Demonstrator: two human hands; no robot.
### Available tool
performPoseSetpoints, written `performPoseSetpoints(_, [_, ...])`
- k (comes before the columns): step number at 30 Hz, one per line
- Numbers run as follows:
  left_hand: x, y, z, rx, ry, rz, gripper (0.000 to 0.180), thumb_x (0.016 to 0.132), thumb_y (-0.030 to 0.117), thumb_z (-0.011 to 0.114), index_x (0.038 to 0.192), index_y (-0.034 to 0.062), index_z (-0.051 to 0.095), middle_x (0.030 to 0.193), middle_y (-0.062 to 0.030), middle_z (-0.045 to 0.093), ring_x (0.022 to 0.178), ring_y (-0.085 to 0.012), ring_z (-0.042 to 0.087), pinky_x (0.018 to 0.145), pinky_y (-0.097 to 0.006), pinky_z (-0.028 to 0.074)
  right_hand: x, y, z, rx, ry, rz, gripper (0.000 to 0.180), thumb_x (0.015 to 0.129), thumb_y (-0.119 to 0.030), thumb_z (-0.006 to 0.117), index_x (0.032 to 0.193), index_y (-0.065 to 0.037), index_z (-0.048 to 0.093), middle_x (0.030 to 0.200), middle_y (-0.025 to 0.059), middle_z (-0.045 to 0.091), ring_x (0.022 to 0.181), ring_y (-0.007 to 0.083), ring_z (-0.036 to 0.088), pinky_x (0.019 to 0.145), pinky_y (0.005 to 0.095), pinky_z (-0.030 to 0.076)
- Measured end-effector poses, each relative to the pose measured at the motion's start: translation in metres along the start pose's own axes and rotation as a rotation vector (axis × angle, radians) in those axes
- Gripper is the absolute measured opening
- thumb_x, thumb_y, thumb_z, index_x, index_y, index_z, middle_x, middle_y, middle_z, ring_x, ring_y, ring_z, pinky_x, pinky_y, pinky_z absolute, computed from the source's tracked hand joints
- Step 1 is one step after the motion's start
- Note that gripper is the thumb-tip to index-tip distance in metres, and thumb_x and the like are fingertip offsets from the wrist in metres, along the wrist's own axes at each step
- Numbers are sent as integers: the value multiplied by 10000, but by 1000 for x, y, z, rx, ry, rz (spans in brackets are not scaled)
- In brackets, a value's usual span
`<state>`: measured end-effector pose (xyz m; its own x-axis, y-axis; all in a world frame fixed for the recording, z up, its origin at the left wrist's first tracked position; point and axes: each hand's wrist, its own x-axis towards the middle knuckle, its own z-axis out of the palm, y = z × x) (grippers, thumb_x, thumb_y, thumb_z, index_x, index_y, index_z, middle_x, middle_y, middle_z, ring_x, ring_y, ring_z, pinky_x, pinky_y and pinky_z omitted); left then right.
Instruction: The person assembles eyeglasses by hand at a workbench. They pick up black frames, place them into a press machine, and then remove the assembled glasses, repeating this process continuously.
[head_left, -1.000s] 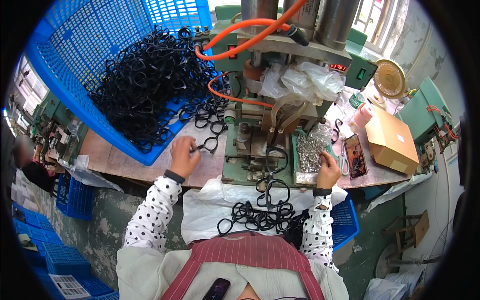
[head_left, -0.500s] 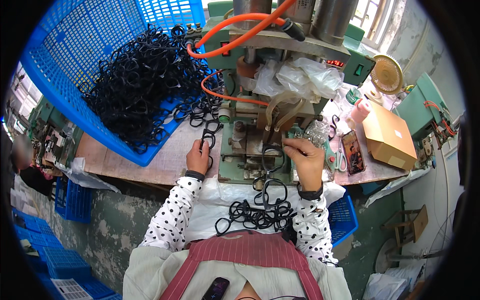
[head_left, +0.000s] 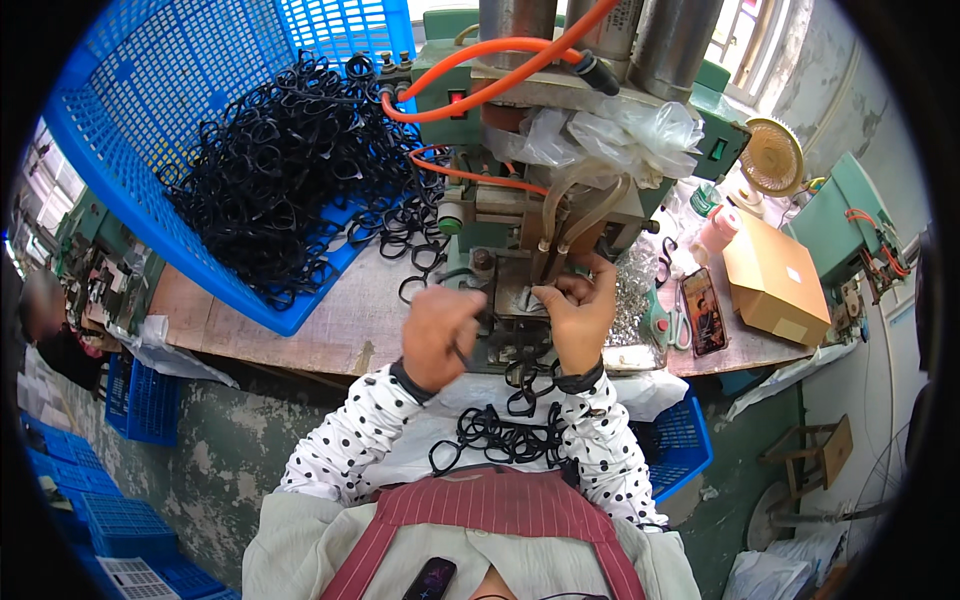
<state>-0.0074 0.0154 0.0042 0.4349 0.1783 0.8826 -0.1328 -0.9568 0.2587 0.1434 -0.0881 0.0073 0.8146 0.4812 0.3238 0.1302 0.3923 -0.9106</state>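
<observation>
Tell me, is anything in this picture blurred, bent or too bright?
In the head view, the left hand is smeared, likely motion blur, while the right hand looks crisper; in the head view, the front edge of the table curves with fisheye distortion, and the window at upper right is washed out.

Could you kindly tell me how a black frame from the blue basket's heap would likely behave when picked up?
The black frames are probably light, being thin-rimmed and open. Each likely stays fairly stiff, since the rims show rounded outlines. One may snag its neighbours, as they lie tangled.
</observation>
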Motion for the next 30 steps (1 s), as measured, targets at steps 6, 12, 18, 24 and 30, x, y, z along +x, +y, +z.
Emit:
performPoseSetpoints(6, [3,26,35,-284,-299,328,388,803,3,607,1191,19,608,1164,-147,633,1026,-300,629,895,-445,506,30,31,-61,-632,147,-299,468,704,-53,771,1130,-52,575,855,79,702,611,208,596,602,331,475])
performPoseSetpoints(12, [-2,17,44,-296,-332,312,505,737,3,628,1239,32,573,1255,-130,586,1033,-319,598,938,-444,483,40,76,-160,-1013,123,17,335,728,-230,774,1036,-154,665,983,83,679,954,291,582,854,371,445])
performPoseSetpoints(18, [1,17,43,-325,-337,311,485,755,14,650,1234,35,576,1244,-134,595,1027,-321,603,932,-451,483,20,78,-142,-1284,36,-340,179,676,-207,793,816,-129,714,1087,85,632,1090,322,507,913,451,372])
performPoseSetpoints(24, [6,18,34,-217,-382,339,412,845,175,673,1237,73,593,1247,-113,602,1070,-280,603,966,-463,438,24,79,-144,-1028,160,-410,101,737,-143,755,833,-126,727,916,19,691,961,244,559,897,374,385])
performPoseSetpoints(30, [-9,-125,31,301,33,-138,395,791,312,669,1130,118,615,1392,-142,435,1243,-362,404,997,-520,285,19,92,-156,-829,284,-176,71,832,-106,696,891,-95,734,839,76,667,854,218,582,788,331,447])
